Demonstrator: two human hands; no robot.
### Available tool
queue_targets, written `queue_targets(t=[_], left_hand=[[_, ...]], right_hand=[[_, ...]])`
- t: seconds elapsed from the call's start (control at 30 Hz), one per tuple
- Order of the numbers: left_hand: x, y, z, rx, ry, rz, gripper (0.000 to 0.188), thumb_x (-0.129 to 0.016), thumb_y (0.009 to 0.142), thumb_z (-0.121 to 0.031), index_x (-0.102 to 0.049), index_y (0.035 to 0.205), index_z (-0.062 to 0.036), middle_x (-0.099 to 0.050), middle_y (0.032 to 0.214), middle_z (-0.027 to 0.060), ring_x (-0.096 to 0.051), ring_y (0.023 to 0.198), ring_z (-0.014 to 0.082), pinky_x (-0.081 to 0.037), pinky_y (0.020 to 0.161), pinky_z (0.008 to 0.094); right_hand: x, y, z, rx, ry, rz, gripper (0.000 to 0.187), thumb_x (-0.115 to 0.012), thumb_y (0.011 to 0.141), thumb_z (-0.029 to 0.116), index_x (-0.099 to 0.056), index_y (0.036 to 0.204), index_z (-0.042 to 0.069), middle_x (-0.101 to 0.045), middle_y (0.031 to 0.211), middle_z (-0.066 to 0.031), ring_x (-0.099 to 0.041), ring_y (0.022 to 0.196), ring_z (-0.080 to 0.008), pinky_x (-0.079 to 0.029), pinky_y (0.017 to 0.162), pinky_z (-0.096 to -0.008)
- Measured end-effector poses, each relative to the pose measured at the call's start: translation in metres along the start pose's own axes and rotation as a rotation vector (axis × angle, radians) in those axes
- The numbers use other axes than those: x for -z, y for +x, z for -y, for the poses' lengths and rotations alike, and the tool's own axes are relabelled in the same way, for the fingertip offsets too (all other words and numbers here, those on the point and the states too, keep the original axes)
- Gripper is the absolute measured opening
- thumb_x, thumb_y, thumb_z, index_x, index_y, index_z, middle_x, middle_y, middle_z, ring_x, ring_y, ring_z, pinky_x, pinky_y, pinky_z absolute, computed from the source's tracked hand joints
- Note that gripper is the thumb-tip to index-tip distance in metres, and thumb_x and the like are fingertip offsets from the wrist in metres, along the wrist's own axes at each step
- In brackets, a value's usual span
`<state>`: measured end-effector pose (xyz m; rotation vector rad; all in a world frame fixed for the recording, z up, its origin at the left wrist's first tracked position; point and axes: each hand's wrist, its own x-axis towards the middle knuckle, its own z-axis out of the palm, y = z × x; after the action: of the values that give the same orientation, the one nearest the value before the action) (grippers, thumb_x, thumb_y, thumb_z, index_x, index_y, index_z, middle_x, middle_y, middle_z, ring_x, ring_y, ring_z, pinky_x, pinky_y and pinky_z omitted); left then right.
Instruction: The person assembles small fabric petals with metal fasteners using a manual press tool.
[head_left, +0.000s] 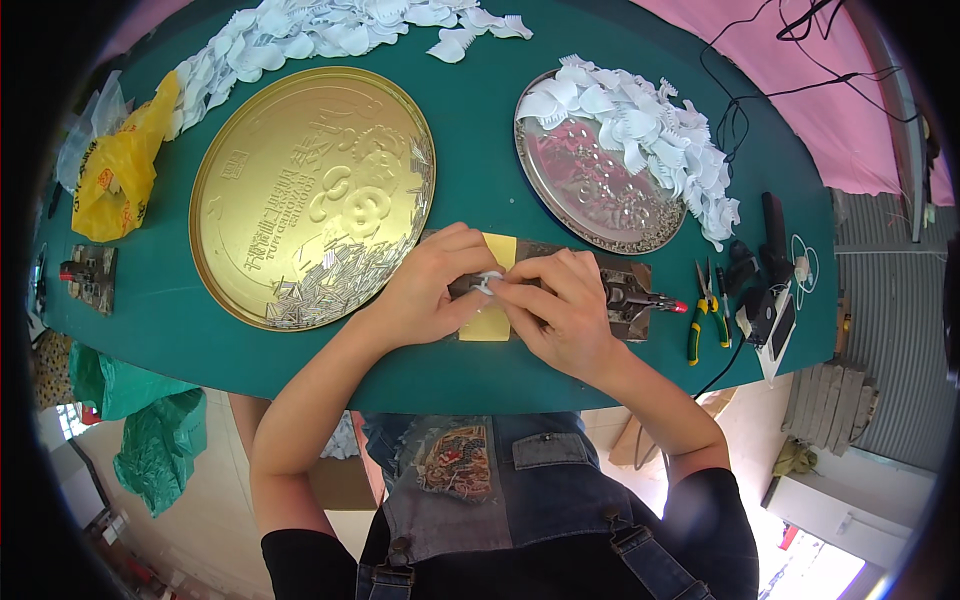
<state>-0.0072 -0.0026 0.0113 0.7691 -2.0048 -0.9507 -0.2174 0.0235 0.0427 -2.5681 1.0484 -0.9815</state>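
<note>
At the table's near middle, both my hands meet over a metal fixture with a yellow sheet [487, 327] on it. A small white piece [488, 281] sits between my fingertips. My left hand [432, 287] is closed, thumb and forefinger pinched at the piece's left side. From the right, my right hand [565, 305] pinches the same piece. Its exact shape is mostly hidden by the fingers. Just right of my right hand stands a metal toggle clamp [630, 300] with a red tip.
A gold round tray [270, 170] holds thin metal pins. A silver round tray [590, 170] holds small metal bits and white toothed pieces [640, 120]; more white pieces [290, 35] lie along the far edge. Pliers [708, 310], cables and a yellow bag [120, 175] lie at the sides.
</note>
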Motion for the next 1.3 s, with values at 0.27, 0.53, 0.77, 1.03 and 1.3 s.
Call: queue_targets(t=[0.27, 0.53, 0.77, 1.03, 1.3], left_hand=[[-0.004, -0.001, 0.008, 0.032, -0.04, -0.004, 0.021, -0.076, 0.074, -0.002, -0.068, 0.092, -0.002, -0.06, 0.085, 0.0091, -0.055, 0.083, 0.0286, -0.046, 0.072, 0.0376], [0.001, 0.003, -0.002, -0.021, -0.007, 0.033, 0.024, -0.079, 0.075, -0.004, -0.067, 0.096, -0.0027, -0.061, 0.085, 0.0081, -0.053, 0.08, 0.0278, -0.044, 0.071, 0.0366], [0.002, 0.001, -0.001, 0.086, -0.037, 0.052, 0.023, -0.077, 0.075, -0.003, -0.064, 0.094, -0.0037, -0.061, 0.088, 0.0068, -0.053, 0.085, 0.0265, -0.043, 0.072, 0.036], [0.003, 0.006, -0.002, 0.111, -0.064, 0.055, 0.023, -0.077, 0.074, -0.003, -0.064, 0.092, -0.0028, -0.061, 0.089, 0.007, -0.054, 0.086, 0.0267, -0.045, 0.075, 0.0357], [0.004, 0.003, 0.001, 0.081, -0.053, 0.053, 0.02, -0.077, 0.076, -0.004, -0.064, 0.092, -0.0019, -0.065, 0.088, 0.007, -0.057, 0.083, 0.0273, -0.046, 0.073, 0.0359]], right_hand=[[0.048, 0.01, -0.022, -0.135, -0.12, 0.055, 0.017, -0.075, 0.081, 0.008, -0.074, 0.098, 0.008, -0.066, 0.09, -0.0034, -0.063, 0.082, -0.0218, -0.045, 0.075, -0.0367], [0.12, -0.037, -0.061, -0.56, -0.117, 0.138, 0.009, -0.071, 0.088, 0.01, -0.073, 0.093, 0.003, -0.069, 0.084, -0.0095, -0.065, 0.074, -0.0236, -0.052, 0.069, -0.0346], [0.071, -0.008, -0.019, -0.157, -0.031, 0.085, 0.02, -0.075, 0.079, 0.003, -0.074, 0.098, 0.006, -0.067, 0.091, -0.0066, -0.065, 0.083, -0.0256, -0.051, 0.075, -0.0366], [0.036, 0.009, -0.007, 0.075, -0.075, 0.238, 0.026, -0.076, 0.077, 0.011, -0.07, 0.103, 0.01, -0.06, 0.098, -0.0019, -0.059, 0.087, -0.0195, -0.045, 0.074, -0.0335], [0.034, 0.007, -0.009, 0.098, -0.127, 0.241, 0.021, -0.074, 0.078, 0.013, -0.069, 0.098, 0.009, -0.059, 0.098, -0.0028, -0.059, 0.089, -0.0196, -0.045, 0.075, -0.0342]])
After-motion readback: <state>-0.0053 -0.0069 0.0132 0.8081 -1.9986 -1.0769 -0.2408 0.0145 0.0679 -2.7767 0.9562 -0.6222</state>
